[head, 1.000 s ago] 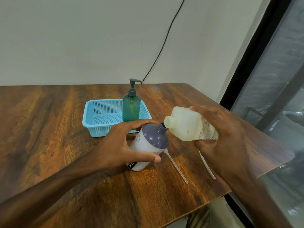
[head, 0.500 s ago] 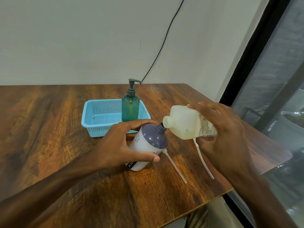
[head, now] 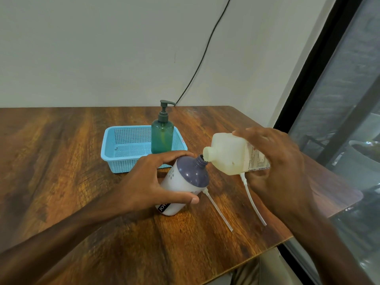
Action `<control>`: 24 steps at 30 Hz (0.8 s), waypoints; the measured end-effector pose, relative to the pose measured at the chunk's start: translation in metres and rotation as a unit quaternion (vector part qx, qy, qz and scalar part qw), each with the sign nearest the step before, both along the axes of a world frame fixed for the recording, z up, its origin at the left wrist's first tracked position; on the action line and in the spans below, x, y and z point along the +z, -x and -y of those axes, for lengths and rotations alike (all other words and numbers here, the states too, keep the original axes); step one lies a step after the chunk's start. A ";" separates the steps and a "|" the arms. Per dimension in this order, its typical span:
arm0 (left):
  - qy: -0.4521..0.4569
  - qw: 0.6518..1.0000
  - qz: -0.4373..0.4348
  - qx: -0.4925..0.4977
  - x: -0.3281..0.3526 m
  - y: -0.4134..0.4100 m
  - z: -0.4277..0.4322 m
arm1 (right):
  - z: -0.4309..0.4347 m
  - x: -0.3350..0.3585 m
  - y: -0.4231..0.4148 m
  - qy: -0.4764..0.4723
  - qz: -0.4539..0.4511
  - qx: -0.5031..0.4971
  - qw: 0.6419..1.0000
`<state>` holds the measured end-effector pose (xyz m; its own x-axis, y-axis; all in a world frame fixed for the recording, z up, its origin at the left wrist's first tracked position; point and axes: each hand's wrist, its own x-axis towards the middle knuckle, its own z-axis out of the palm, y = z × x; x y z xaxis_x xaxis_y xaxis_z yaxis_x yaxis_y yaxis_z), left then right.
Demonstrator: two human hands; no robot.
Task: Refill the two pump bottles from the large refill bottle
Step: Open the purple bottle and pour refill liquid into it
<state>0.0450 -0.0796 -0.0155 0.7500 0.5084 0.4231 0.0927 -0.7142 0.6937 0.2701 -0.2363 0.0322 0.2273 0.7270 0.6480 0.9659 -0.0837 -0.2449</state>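
Head view, looking down at the wooden table [head: 61,161]. My left hand [head: 148,182] wraps the white pump bottle [head: 185,182] with the purple shoulder, thumb on the near side and fingers over the far side. The bottle leans toward 2 o'clock and its neck is open with no pump on it.

My right hand [head: 275,167] grips the pale refill bottle [head: 232,155] at 3 o'clock of that, fingers over the top and thumb beneath. It is tipped nearly flat, and its uncapped mouth points to 9 o'clock, right at the purple neck. Whether liquid runs, I cannot tell.

Two white dip tubes lie on the table. One [head: 219,212] runs from the pump bottle's side toward 5 o'clock. The other [head: 254,200] curves down from under the refill bottle, its top end hidden by my hand.

At 12 o'clock, the green pump bottle [head: 162,136] stands upright, pump on, in the right side of the blue basket [head: 127,149]. A black cable [head: 203,52] climbs the wall behind it.
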 end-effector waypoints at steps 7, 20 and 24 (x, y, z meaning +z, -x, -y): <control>-0.006 1.000 -0.001 0.000 0.000 0.000 -0.001 | 0.000 0.003 0.002 0.001 0.005 -0.001 1.000; -0.003 1.000 -0.001 0.000 -0.001 0.000 -0.001 | 0.000 0.005 0.002 0.002 0.006 0.000 1.000; -0.006 1.000 -0.001 -0.002 -0.001 0.000 -0.002 | -0.001 0.006 0.002 0.003 0.008 0.002 1.000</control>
<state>0.0447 -0.0775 -0.0163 0.7525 0.5011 0.4273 0.0916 -0.7222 0.6856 0.2677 -0.2355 0.0377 0.2132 0.7322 0.6469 0.9702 -0.0806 -0.2286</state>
